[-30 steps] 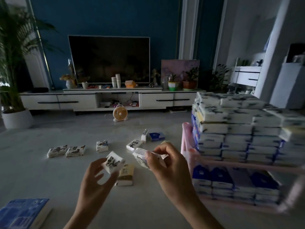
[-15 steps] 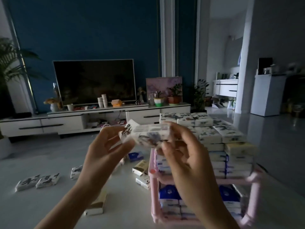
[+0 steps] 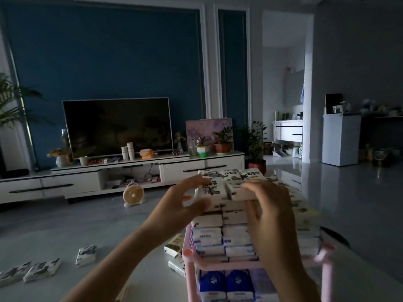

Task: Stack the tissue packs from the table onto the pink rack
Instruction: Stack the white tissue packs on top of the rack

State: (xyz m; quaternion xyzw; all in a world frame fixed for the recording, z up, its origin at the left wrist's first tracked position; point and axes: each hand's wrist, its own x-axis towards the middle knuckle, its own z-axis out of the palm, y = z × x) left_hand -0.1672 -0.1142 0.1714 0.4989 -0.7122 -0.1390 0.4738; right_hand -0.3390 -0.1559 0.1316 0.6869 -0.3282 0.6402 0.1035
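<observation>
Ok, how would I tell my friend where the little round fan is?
Look for the big dark TV on the blue wall, then the long white cabinet under it. Low down in front of the cabinet's open middle part stands the fan: small, round, pale orange on a white foot, with nothing else round beside it.

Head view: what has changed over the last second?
The left hand and right hand carried two packs up from the table onto the stack on the rack, still gripping them. The loose packs on the table stayed put.
</observation>
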